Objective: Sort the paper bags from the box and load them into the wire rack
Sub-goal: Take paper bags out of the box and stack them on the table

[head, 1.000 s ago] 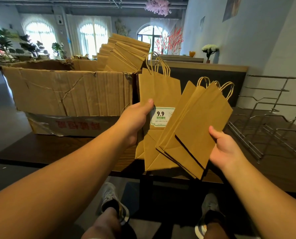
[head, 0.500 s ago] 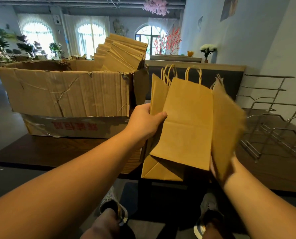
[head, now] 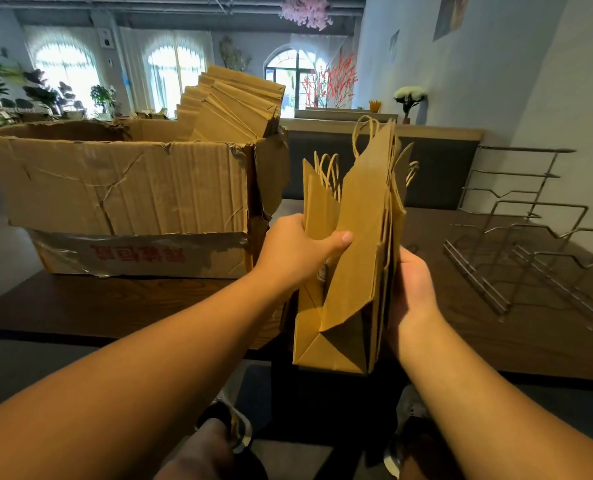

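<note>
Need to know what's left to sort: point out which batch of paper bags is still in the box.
The fanned stack of paper bags poking above the cardboard box; the other bundle is held upright between both hands.

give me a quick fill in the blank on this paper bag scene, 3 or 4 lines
1. The left hand and right hand both hold a stack of ____ paper bags.
2. The wire rack stands on the table to the ____ of the held bags.
3. More bags stick up out of the torn cardboard ____.
4. The number of bags in the wire rack is ____.

Missing words: brown; right; box; zero
</note>
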